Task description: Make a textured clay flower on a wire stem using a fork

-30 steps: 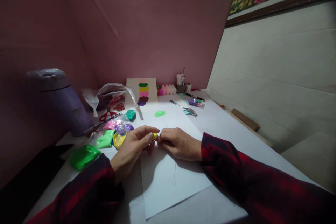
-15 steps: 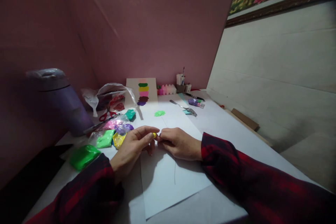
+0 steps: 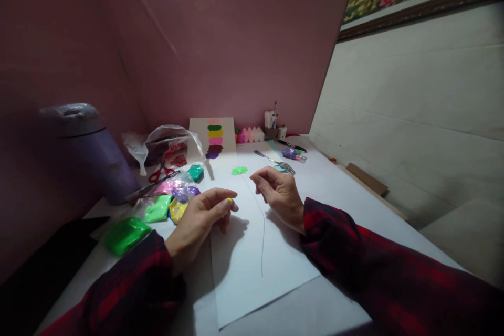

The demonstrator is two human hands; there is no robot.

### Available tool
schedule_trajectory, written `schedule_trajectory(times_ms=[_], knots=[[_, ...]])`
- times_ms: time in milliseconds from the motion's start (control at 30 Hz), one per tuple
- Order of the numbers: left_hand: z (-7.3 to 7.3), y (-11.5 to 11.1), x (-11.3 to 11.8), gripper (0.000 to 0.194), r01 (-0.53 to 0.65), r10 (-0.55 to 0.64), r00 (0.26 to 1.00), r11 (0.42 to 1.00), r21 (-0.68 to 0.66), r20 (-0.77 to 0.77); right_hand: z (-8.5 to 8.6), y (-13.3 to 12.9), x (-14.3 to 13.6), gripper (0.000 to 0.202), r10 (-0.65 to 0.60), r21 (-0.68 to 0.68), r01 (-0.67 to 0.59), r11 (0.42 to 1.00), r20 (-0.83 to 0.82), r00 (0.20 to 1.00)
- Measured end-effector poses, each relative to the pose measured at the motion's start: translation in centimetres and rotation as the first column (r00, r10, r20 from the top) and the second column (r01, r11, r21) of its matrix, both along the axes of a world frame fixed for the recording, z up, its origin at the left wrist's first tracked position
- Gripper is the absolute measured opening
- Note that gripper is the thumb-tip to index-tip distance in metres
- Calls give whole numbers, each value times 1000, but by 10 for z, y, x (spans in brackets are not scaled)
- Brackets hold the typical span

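A small bit of yellow modelling clay (image 3: pixel 229 200) is pinched between the thumb and fingers of my left hand (image 3: pixel 202 215), above the left side of a white sheet of paper (image 3: pixel 240 289). Over the sheet's right side, my right hand (image 3: pixel 280 191) has thumb and forefinger pressed together; whatever may be between them is too small to make out. Just left of those fingertips, a bright green clay shape with a frilled edge (image 3: pixel 239 170) lies on the paper. From it a thin dark line (image 3: pixel 263 241) runs down the sheet.
Bagged clay in several colours (image 3: pixel 158 208) lies to the left, near red-handled scissors (image 3: pixel 160 172) and a tall purple bottle (image 3: pixel 98 160). Beyond my right hand are a fork (image 3: pixel 286 168) and a pen (image 3: pixel 292 145). A colour-swatch board (image 3: pixel 200 136) leans at the back wall.
My right hand has left the yellow clay in my left hand and moved up and right, towards the green clay shape. My left hand has stayed in place.
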State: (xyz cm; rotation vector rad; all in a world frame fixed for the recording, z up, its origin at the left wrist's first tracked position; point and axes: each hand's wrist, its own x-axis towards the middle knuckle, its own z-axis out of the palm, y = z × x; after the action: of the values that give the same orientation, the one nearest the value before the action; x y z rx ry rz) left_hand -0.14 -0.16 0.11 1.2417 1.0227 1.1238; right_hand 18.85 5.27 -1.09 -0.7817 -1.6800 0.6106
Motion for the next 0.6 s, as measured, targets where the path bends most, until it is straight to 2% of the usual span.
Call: schedule_trajectory(times_ms=[100, 233, 400, 600], knots=[[-2, 3, -1, 44, 7, -7, 999, 1000, -2, 37, -3, -3, -1, 18, 51, 13, -52, 999, 85, 995], [-2, 3, 0, 39, -16, 16, 1000, 999, 37, -1, -3, -7, -1, 13, 109, 77, -124, 989, 180, 978], [0, 0, 2, 50, 14, -13, 999, 1000, 18, -32, -2, -8, -1, 11, 114, 106, -135, 985, 182, 977], [-3, 2, -2, 43, 56, -56, 998, 998, -10, 22, -2, -8, -2, 11, 111, 154, -137, 979, 165, 980]])
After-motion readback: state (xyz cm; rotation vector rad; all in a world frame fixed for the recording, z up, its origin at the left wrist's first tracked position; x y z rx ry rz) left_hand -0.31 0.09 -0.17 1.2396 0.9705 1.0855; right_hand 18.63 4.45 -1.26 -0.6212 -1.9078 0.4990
